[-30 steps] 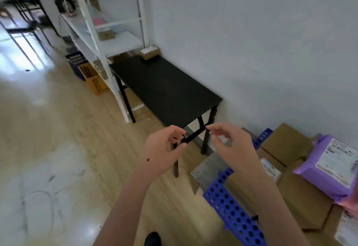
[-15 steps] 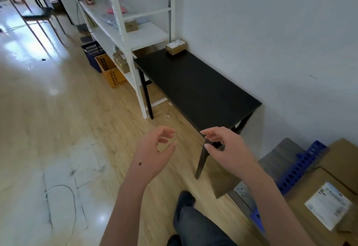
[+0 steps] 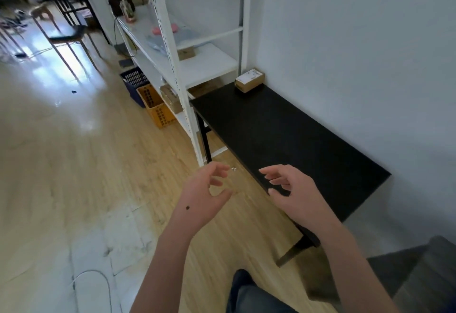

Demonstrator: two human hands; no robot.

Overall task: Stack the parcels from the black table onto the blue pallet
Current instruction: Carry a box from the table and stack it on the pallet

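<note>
Wood floor takes up most of the view, pale and shiny. The black table sits along the wall on the right, with its long side running away from the person. A white shelving rack butts up against its far end.

Both arms are stretched forward and neither is carrying anything. The right hand hangs over the table's near front edge, fingers spread and loosely bent, gripping nothing. The left hand is out over the floor just off that edge, thumb and fingers in a slack curl, also holding nothing.

There's only one parcel I can see on the table, a small brown cardboard box with a white label on top. It's parked at the far end, right in the corner by the wall and the rack.

So the parcel is straight ahead of the fingertips and well apart from them, basically the whole tabletop away. Its long side looks like it runs across the table toward the wall, not along it. The two hands are about equally far off, but I'd say the right is better lined up since it's already on the table side. My guess is they'd need to walk up along the table before any reach works. The blue pallet isn't in shot.
</note>
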